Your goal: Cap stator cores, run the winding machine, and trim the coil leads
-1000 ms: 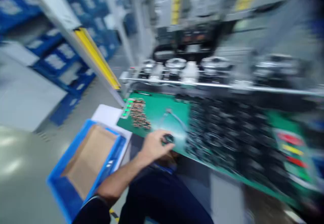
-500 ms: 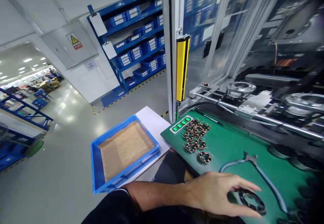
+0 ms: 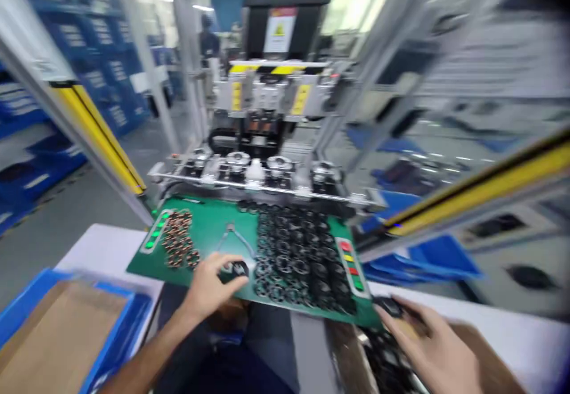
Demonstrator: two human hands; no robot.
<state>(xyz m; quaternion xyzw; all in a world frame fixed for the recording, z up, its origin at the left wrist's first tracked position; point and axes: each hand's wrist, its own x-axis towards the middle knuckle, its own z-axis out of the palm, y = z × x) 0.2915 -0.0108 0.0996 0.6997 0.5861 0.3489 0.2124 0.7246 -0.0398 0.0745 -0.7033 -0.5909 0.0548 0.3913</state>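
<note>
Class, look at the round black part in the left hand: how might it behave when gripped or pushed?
The round black part is probably stiff: pinched by the left hand, it shows no visible bend. Its round outline suggests it could roll if stood on edge. Blur hides its surface, so slipperiness is uncertain.

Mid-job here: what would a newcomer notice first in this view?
Probably the black parts crowding the right half of the green tabletop. Next, the copper coils clustered at its left end, beside lit green buttons. Then the left hand, holding a dark ring near the front edge.
</note>
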